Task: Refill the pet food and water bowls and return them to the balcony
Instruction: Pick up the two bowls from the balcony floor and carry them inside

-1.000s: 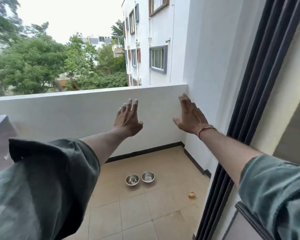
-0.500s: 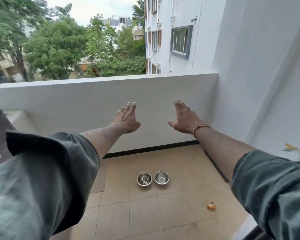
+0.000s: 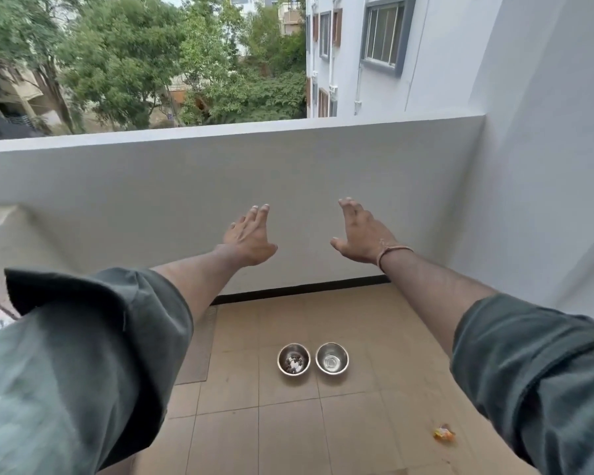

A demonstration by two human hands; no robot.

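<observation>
— Reaching out with both arms, are you holding anything?

— No. My left hand (image 3: 249, 236) and my right hand (image 3: 360, 236) are stretched forward in the air, palms down, fingers (image 3: 259, 216) spread loosely and straight, gripping nothing. A thread band (image 3: 391, 253) sits round my right wrist, and my green sleeves (image 3: 93, 354) are pushed up past the forearms.

— Where are the bowls?

— Both stand on the tiled balcony floor (image 3: 288, 433), far below my hands and well apart from them. The steel food bowl (image 3: 293, 359) is on the left with a few dark and pale pieces of kibble at the bottom. The steel water bowl (image 3: 332, 358) is just beside it on the right, rims nearly touching; whether it holds water I cannot tell.

— Anything else down there?

— A small orange-yellow scrap (image 3: 443, 434) lies on the tiles to the right, apart from the bowls. The white parapet wall (image 3: 220, 186) runs across in front of me, with trees (image 3: 124, 60) and a white building (image 3: 374, 56) beyond.
</observation>
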